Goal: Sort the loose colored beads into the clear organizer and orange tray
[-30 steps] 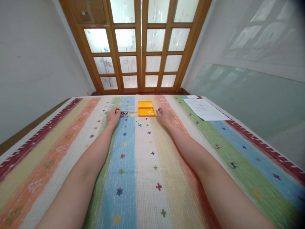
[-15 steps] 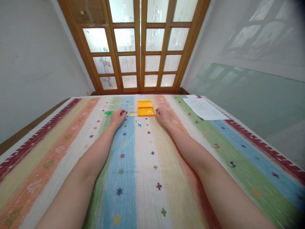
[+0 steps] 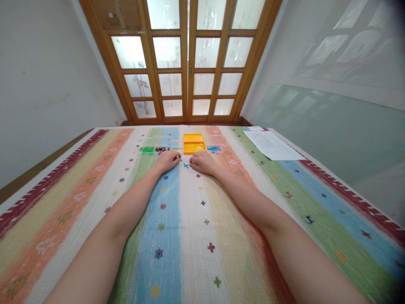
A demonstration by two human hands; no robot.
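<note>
My left hand (image 3: 168, 161) is closed at the fingertips, just in front of the small clear boxes. Facing it, my right hand (image 3: 202, 162) has its fingers curled in front of the orange box (image 3: 185, 148). Whatever either pinches is too small to make out. Between the hands a few tiny blue pieces (image 3: 186, 166) lie on the cloth. White bits show inside the orange box, which has its lid open. Left of it are green pieces (image 3: 147, 150) and dark brown pieces (image 3: 162, 149) in clear boxes; blue pieces (image 3: 214, 149) sit in another to its right.
A striped, patterned tablecloth (image 3: 191, 236) covers the table. Printed white paper (image 3: 270, 145) lies at the far right. Beyond the far edge stand wooden doors with glass panes (image 3: 202, 84); a glass sheet (image 3: 332, 139) leans on the right wall.
My left hand has moved right from the brown pieces, uncovering them. My right hand has come left and nearer from the blue pieces, so the two hands are now close together.
</note>
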